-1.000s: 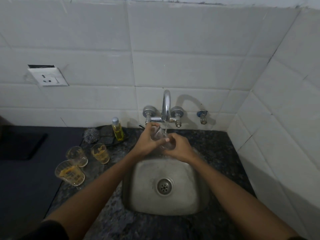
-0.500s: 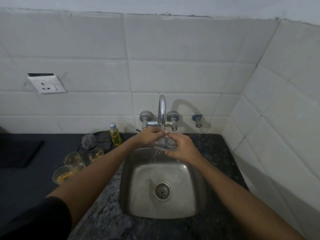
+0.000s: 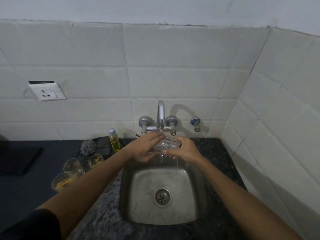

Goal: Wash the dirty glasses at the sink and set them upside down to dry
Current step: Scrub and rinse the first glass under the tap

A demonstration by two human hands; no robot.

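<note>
Over the steel sink (image 3: 131,196), both hands hold one clear glass (image 3: 167,144) tipped on its side under the tap (image 3: 161,115): the left hand (image 3: 145,149) has its grip curled round the near end, the right hand (image 3: 181,150) cups the other. Rinsing well likely means turning it slowly so water reaches inside, keeping a firm hold, since wet glass slips. The dark speckled surface (image 3: 216,153) carries three dirty glasses (image 3: 72,164) at left, a yellow soap bottle (image 3: 114,140) and a steel scrubber (image 3: 87,146) against white wall tiles (image 3: 173,80)

Dark counter (image 3: 214,148): glasses (image 3: 73,164), seemingly dirty.
</note>
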